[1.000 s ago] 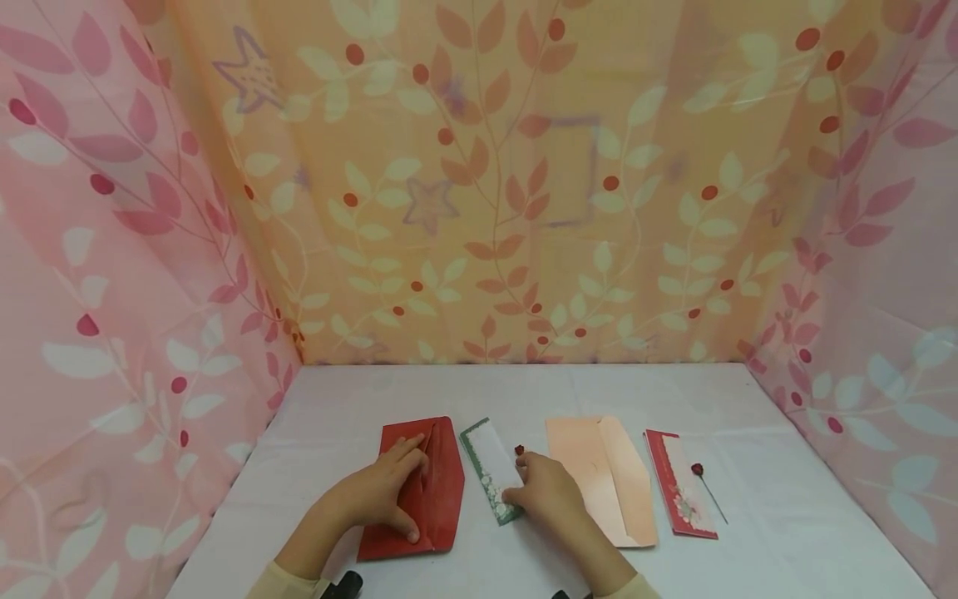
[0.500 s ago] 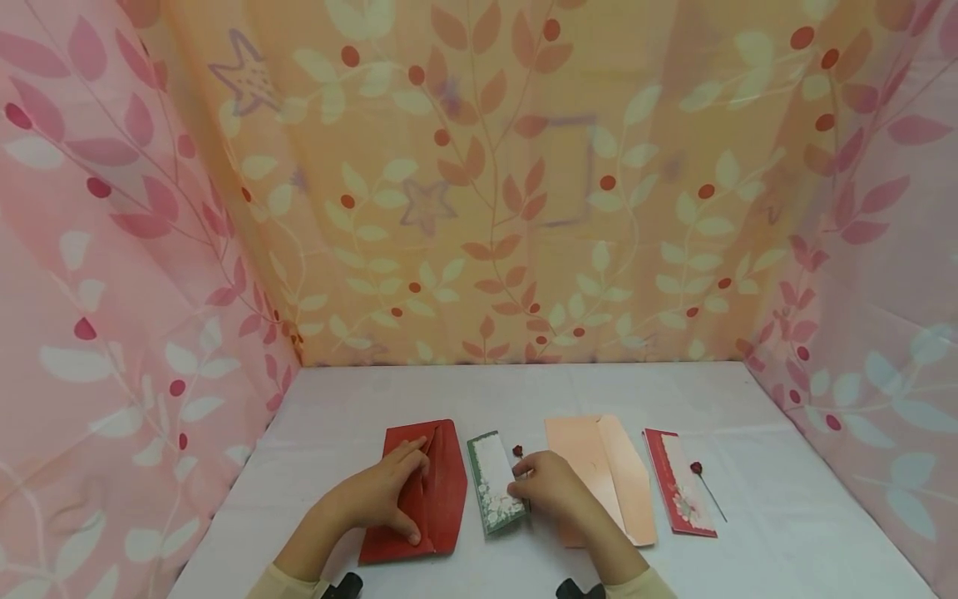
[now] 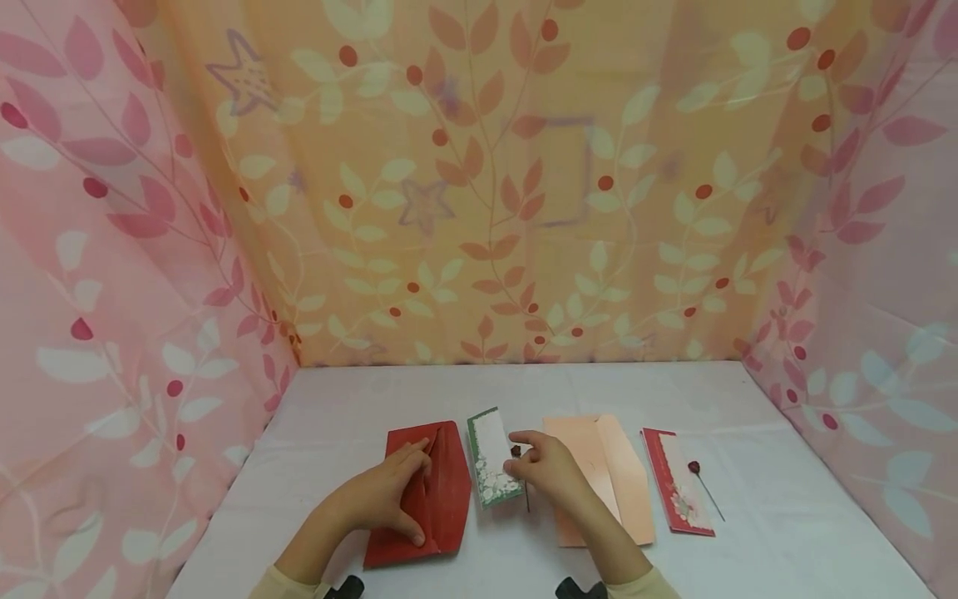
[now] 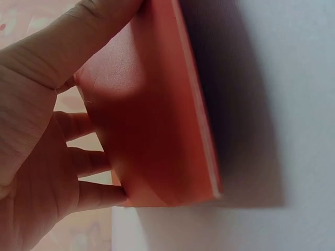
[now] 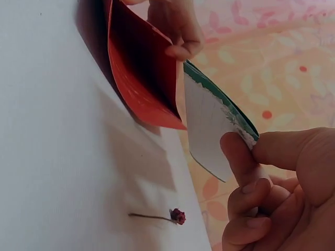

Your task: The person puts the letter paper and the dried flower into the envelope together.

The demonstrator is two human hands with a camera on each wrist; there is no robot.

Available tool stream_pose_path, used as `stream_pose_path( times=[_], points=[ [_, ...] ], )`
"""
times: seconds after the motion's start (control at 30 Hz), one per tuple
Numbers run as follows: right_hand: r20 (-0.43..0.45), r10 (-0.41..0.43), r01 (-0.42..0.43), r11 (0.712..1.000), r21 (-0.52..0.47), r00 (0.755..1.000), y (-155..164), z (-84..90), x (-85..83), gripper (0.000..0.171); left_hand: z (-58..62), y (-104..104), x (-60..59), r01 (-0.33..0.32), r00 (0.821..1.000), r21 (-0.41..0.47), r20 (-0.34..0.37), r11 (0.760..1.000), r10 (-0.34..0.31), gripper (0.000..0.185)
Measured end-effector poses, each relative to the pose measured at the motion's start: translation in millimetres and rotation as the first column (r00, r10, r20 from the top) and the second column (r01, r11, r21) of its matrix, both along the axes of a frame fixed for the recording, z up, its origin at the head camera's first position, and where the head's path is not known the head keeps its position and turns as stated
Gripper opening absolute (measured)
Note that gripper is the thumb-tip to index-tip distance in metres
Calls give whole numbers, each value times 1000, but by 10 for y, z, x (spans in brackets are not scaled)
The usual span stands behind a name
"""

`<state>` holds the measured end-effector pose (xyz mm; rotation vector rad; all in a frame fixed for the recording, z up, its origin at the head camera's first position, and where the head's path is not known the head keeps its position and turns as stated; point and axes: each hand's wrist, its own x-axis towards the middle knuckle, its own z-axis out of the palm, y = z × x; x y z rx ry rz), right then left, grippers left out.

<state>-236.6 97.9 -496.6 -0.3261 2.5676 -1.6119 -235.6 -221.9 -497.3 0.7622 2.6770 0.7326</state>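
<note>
My left hand (image 3: 383,492) grips the red envelope (image 3: 451,499), thumb on one side and fingers along its edge. In the right wrist view the mouth of this envelope (image 5: 138,73) gapes. Between thumb and finger, my right hand (image 3: 552,472) pinches a white card with a green, floral border (image 3: 490,457). This card (image 5: 207,123) is raised off the table beside the envelope, apart from its opening. Under the right hand lies a small dried red rose (image 5: 178,216) on a thin stem, partly hidden in the head view.
A peach envelope (image 3: 632,482) lies right of the right hand, partly covered by that forearm. Farther right are a red-bordered card (image 3: 677,482) and a second dried rose (image 3: 694,467). Patterned cloth (image 3: 449,208) surrounds the white table (image 3: 419,387) at the back and sides.
My right hand has lifted the green-bordered card from the table and turned it more upright. My left hand stays on the red envelope, which has shifted slightly right.
</note>
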Motion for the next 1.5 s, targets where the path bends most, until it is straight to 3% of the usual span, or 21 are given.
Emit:
stream_pose_path(
  times=[0.33, 0.47, 0.97, 1.5],
  points=[
    [39, 62, -61, 998, -27, 997, -186, -64, 88, 53, -17, 46, 25, 4, 1000, -10, -14, 1000, -4, 78],
    [7, 63, -63, 998, 8, 998, -272, -132, 82, 51, -52, 28, -3, -6, 999, -32, -40, 999, 4, 78],
    [-84, -12, 19, 997, 80, 996, -545, -280, 104, 48, -46, 37, -15, -5, 1000, -40, -30, 999, 4, 77],
    [-60, -100, 106, 990, 96, 993, -827, -330, 135, 45, -19, 34, 3, 12, 999, -9, -51, 1000, -12, 78]
  ],
)
